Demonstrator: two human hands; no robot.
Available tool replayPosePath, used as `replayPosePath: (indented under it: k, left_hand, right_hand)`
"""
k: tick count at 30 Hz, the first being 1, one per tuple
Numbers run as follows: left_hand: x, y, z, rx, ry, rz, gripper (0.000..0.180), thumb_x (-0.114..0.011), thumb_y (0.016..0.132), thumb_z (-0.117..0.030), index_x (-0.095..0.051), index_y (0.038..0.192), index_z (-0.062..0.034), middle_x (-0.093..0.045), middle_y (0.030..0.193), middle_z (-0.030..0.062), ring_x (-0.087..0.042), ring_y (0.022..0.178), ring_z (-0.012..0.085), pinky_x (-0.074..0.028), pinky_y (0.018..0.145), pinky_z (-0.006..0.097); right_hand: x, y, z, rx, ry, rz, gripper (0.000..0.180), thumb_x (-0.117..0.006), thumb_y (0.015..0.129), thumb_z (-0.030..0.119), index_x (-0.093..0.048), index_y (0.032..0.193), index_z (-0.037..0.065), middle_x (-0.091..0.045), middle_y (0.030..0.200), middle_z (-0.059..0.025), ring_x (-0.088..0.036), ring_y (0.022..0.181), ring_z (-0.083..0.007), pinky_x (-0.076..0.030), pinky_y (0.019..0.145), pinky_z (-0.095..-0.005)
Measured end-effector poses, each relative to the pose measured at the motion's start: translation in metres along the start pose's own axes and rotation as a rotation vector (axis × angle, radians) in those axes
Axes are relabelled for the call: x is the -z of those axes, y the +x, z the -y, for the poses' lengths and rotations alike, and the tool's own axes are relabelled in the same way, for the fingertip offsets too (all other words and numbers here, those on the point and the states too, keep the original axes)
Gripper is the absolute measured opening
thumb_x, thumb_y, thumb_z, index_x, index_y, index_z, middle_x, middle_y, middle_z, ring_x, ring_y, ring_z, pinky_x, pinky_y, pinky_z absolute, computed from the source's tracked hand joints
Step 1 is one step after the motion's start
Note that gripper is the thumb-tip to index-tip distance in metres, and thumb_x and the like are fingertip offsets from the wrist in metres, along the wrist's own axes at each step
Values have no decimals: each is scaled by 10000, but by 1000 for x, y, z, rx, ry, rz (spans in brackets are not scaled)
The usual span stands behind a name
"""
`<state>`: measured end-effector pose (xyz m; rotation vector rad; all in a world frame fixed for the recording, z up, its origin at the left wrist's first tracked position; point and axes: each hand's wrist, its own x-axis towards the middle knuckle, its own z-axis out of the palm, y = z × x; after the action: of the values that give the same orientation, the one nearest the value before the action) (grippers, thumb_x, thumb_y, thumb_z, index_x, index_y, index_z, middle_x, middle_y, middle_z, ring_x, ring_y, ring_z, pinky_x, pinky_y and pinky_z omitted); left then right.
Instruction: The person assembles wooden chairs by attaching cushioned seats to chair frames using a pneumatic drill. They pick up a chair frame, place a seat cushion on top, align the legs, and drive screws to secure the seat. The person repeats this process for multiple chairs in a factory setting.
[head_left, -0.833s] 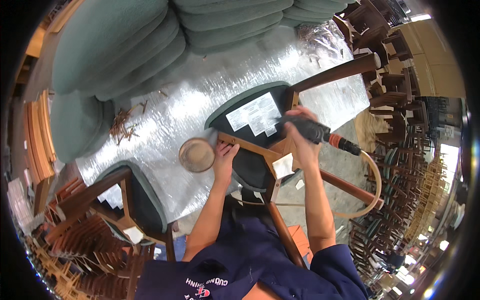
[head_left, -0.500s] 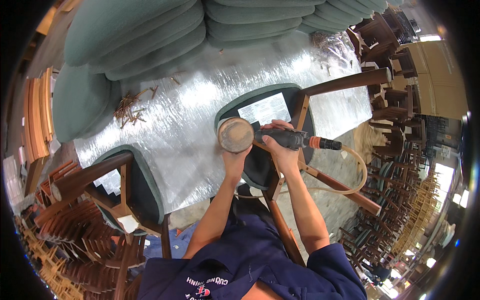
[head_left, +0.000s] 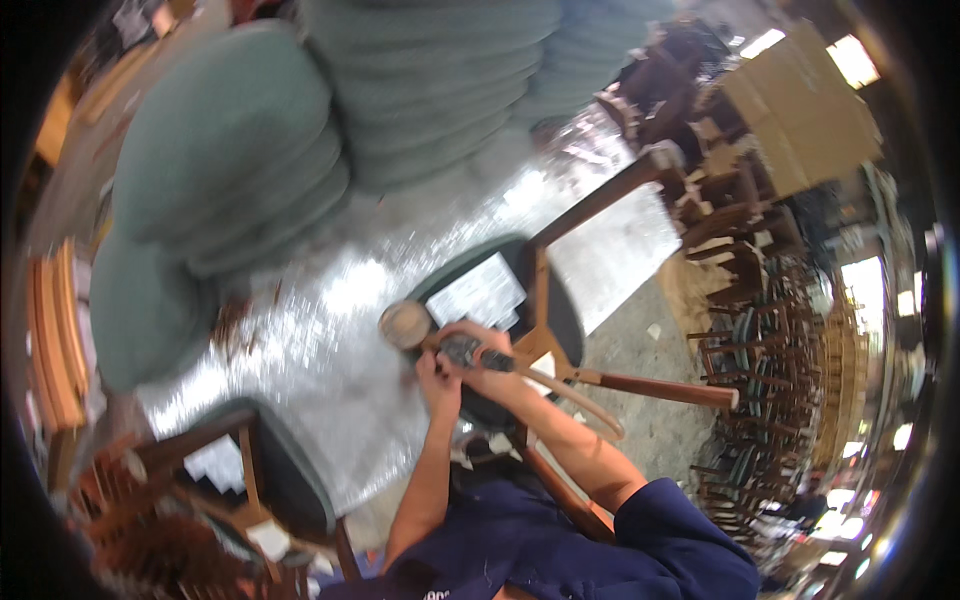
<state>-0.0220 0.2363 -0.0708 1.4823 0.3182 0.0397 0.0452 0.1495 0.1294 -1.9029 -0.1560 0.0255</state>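
An upside-down chair with a dark green padded seat [head_left: 478, 255] and brown wooden legs [head_left: 600, 205] lies before me, a white label [head_left: 475, 297] on its underside. One leg points up toward me, showing its round end [head_left: 405, 325]. My right hand [head_left: 497, 384] is closed around a black air screwdriver [head_left: 462, 350], whose pale hose [head_left: 580, 400] trails off to the right. Close beside the screwdriver, my left hand [head_left: 438, 385] has its fingers curled together. Blur hides the tool's tip and whatever those fingers may hold.
A second upturned chair [head_left: 285, 470] stands at lower left. Green seat cushions [head_left: 440, 90] are stacked along the far side of the plastic-covered table [head_left: 340, 400]. A pile of screws [head_left: 232, 320] lies left. Stacked chairs [head_left: 750, 350] and a cardboard box [head_left: 800, 110] stand right.
The view has turned and shifted. My right hand has swung the screwdriver toward my left hand, which now shows beside it, below the upright leg's end.
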Motion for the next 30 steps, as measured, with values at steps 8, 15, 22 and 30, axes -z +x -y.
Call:
replayPosePath:
  k: [8, 15, 22, 30]
  left_hand:
    - [-5, 10, -21, 156, -315, 121, 667, -789, 909, -5, -454, 1482, 61, -442, 1367, 130, -547, 1224, 220, -497, 1059, 362]
    - [10, 9, -7, -17, -38, 92, 583, -779, 912, 2, -524, 1435, 32, -547, 1295, 118, -574, 1185, 200, -505, 1007, 349]
    - [42, 38, -46, -59, -115, -205, 674, -891, 792, -76, -577, 1380, 28, -645, 1212, 94, -637, 1067, 226, -519, 953, 361]
    - [99, 154, -73, -424, 442, 711, 828, -1014, 613, -234, -658, 1338, -47, -670, 1303, 127, -631, 1227, 309, -496, 1090, 421]
  right_hand:
    - [5, -12, -2, -54, 36, -86, 358, -853, 833, 144, -704, 1145, 47, -719, 882, -60, -677, 815, -131, -572, 768, -310]
    - [15, -5, 15, 49, -49, 155, 621, -816, 763, 88, -687, 1370, 124, -767, 1139, -138, -749, 1034, -246, -576, 948, -368]
    - [-3, -11, 12, -51, 4, 77, 346, -841, 829, 108, -697, 1139, 58, -735, 1007, -65, -703, 934, -159, -564, 833, -321]
    - [2, -8, 13, -11, 48, -31, 475, -861, 851, 115, -702, 1298, 86, -745, 1045, -74, -698, 970, -144, -554, 880, -300]
